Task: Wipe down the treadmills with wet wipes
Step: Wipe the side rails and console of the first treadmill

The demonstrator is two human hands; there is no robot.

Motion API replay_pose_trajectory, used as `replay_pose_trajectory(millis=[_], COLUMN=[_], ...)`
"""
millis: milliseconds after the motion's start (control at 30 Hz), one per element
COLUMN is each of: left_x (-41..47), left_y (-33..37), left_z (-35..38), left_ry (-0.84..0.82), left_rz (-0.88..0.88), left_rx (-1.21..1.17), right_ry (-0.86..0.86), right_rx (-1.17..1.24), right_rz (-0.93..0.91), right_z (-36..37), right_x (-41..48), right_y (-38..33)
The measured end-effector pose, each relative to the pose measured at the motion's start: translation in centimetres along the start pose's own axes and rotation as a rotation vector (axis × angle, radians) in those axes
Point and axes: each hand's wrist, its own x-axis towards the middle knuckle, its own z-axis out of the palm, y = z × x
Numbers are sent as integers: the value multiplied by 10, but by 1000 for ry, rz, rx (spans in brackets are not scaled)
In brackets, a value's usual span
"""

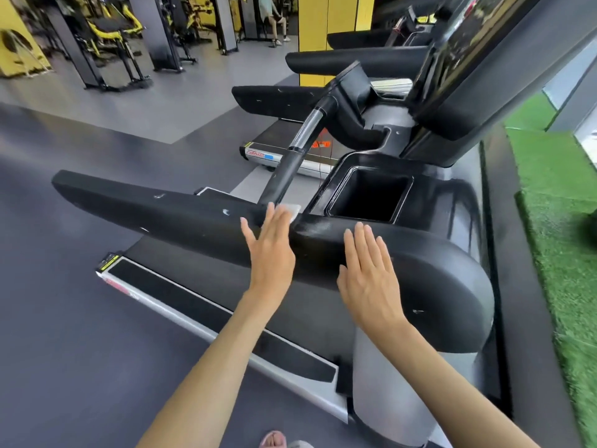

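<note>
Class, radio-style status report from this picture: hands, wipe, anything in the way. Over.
Left hand flat, pressing wet wipe on treadmill side rail. Right hand flat on rail, empty. Grip bar meets rail just beyond wipe.

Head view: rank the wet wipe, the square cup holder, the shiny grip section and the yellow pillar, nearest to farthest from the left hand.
1. Wet wipe: under the fingertips of the left hand, on the handrail.
2. Square cup holder: just right of that hand.
3. Shiny grip section: up the slanted bar, beyond.
4. Yellow pillar: far back.
</note>
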Motion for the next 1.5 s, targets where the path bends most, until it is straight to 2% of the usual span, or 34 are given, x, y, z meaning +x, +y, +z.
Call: replay_pose_trajectory(millis=[33,67,100,167,233,300,367,400,500,533,567,633,667,700,733,833,867,900,967,1000,1033,1133,1167,1300,1333,1433,1500], left_x=[3,3,1,-11,-12,-1,5,4,-14,-16,-13,-4,-2,-3,-6,-14,-9,-3,4,3,-1,-18,-16,-6,-8,-19,-14], left_y=[4,13,25,42,32,8,7,15,32,28,20,8,12,19,27,27,19,13,14,21,30,39,35,33,42,58,50], left_z=[-4,-6,-6,-2,-1,-1,-8,-9,-4,-3,-3,-6,-10,-10,-8,-4,-6,-8,-17,-18,-18,-10,-11,-10,-8,0,3], left_ry=[-12,-37,-75,-146,-113,-48,-60,-82,-143,-131,-100,-44,-32,-43,-71,-129,-119,-115,-81,-71,-78,-124,-109,-87,-99,-218,-207], left_rz=[-86,-100,-37,204,320,190,47,67,377,420,382,128,-2,-40,30,433,435,332,21,-49,-20,308,332,-25,-11,315,415], left_rx=[-11,-45,-87,-153,-114,-38,-27,-41,-54,-8,55,131,125,102,68,22,45,64,42,36,41,100,133,95,76,79,30], right_ry=[-7,-12,-14,-19,-17,-9,-1,3,14,11,7,0,-5,-7,-5,9,7,4,-5,-12,-13,32,47,119,133,165,163], right_rx=[-12,-19,-21,-25,-17,-1,1,8,22,26,31,23,16,16,22,24,24,23,24,34,51,175,227,285,280,264,251], right_rz=[-3,-4,-5,-6,-4,1,9,17,36,38,36,28,27,30,35,40,35,30,26,26,26,31,43,145,166,179,178], right_z=[0,0,1,2,1,-1,-1,-1,2,2,2,1,1,1,2,4,4,3,2,1,0,-5,-8,-20,-21,-21,-22], right_x=[0,0,0,-1,-1,-1,0,1,0,0,0,-1,-1,0,0,0,0,-1,-2,-1,0,-1,-3,-21,-25,-32,-36], right_y=[0,-1,-1,-1,-1,-1,-3,-4,-5,-5,-4,-4,-4,-5,-5,-5,-4,-4,-3,-3,-3,3,6,31,37,51,57])
